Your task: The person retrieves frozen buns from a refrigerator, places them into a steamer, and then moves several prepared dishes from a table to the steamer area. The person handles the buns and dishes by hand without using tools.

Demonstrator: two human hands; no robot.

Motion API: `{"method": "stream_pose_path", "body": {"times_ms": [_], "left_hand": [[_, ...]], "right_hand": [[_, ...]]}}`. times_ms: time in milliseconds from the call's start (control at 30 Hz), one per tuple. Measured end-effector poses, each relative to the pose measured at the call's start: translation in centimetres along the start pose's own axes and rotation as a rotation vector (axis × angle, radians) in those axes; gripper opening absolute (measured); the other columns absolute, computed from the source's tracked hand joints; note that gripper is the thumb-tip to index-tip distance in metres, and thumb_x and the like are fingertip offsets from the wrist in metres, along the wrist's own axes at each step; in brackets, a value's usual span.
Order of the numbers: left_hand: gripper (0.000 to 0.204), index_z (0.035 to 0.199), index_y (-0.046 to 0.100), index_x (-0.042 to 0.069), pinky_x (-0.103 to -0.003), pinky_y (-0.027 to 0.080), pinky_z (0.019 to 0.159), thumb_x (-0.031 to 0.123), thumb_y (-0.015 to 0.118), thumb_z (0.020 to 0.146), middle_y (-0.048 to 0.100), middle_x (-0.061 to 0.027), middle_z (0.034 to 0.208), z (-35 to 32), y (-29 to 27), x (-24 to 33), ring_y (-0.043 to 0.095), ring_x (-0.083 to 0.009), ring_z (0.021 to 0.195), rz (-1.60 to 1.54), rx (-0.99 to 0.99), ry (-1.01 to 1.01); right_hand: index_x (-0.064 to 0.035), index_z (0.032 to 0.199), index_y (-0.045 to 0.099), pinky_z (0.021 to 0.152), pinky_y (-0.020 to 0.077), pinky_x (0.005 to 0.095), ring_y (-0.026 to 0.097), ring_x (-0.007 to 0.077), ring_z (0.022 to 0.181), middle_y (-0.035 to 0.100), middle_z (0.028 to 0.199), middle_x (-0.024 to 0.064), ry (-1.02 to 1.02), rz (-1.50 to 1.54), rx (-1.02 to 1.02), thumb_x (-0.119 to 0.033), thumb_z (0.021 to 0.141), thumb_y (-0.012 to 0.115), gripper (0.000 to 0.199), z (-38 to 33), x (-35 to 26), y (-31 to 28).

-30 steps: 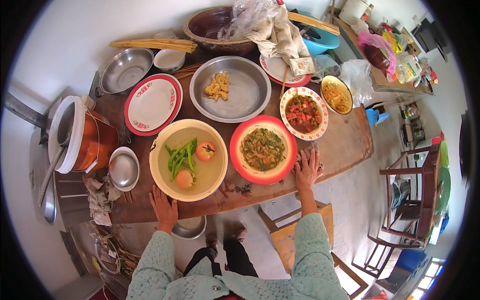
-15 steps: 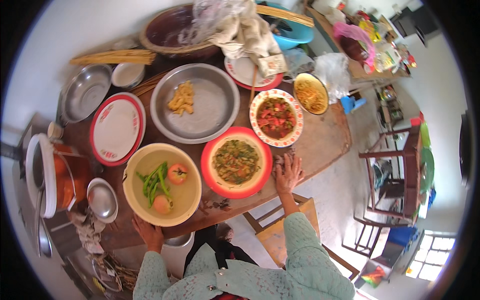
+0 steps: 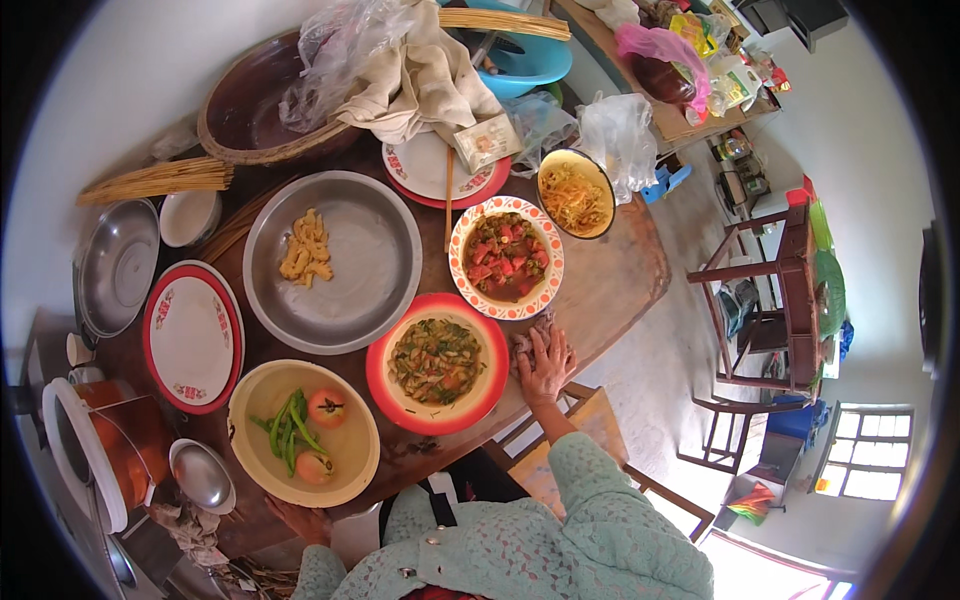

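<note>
The wooden table [image 3: 620, 270] carries everything. At its middle sits the large steel basin [image 3: 335, 260]; the other dishes are placed from it. Toward the person, the yellow bowl [image 3: 305, 432] (tomatoes and green beans inside) and the red-rimmed bowl [image 3: 437, 362] of cooked greens. The right hand [image 3: 545, 362] lies flat, fingers spread, on a crumpled cloth [image 3: 528, 338] just right of that bowl. The left hand [image 3: 300, 520] grips the table edge below the yellow bowl, fingers hidden.

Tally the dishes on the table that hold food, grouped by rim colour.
Red-rimmed bowl of cooked greens: 1
Orange-patterned bowl of tomato dish: 1
Yellow bowl of raw vegetables: 1
Yellow bowl of shredded food: 1
Steel pan with fried pieces: 1
Total: 5
</note>
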State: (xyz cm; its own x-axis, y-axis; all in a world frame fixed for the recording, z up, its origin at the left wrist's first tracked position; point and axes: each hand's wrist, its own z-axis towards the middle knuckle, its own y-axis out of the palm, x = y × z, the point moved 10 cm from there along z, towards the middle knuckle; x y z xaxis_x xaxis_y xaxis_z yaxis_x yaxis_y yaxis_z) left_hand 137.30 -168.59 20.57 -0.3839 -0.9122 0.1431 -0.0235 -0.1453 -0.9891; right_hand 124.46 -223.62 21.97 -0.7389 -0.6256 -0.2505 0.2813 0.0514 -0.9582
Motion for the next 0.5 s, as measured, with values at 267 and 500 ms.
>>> {"method": "stream_pose_path", "body": {"times_ms": [267,500], "left_hand": [[0.072,0.140,0.021,0.003,-0.054,0.013,0.109,0.056,0.017,0.092,0.022,-0.0230,0.143,0.2,0.3,0.1,0.020,-0.0414,0.131,0.026,-0.096,-0.126],[0.070,0.138,0.025,0.003,-0.054,0.018,0.108,0.055,0.022,0.092,0.025,-0.0216,0.142,0.9,0.4,1.4,0.023,-0.0399,0.131,0.143,-0.333,-0.215]], "right_hand": [[-0.0243,0.126,0.052,0.104,0.0104,0.0554,0.031,0.0301,0.131,0.035,0.141,0.0120,-0.038,0.023,-0.025,-0.040,0.082,0.055,0.047,0.3,-0.2,-0.1],[-0.0263,0.127,0.051,0.104,0.0102,0.0566,0.030,0.0304,0.131,0.034,0.142,0.0119,-0.046,0.019,-0.061,-0.043,0.082,0.054,0.048,0.6,0.0,0.3]]}}
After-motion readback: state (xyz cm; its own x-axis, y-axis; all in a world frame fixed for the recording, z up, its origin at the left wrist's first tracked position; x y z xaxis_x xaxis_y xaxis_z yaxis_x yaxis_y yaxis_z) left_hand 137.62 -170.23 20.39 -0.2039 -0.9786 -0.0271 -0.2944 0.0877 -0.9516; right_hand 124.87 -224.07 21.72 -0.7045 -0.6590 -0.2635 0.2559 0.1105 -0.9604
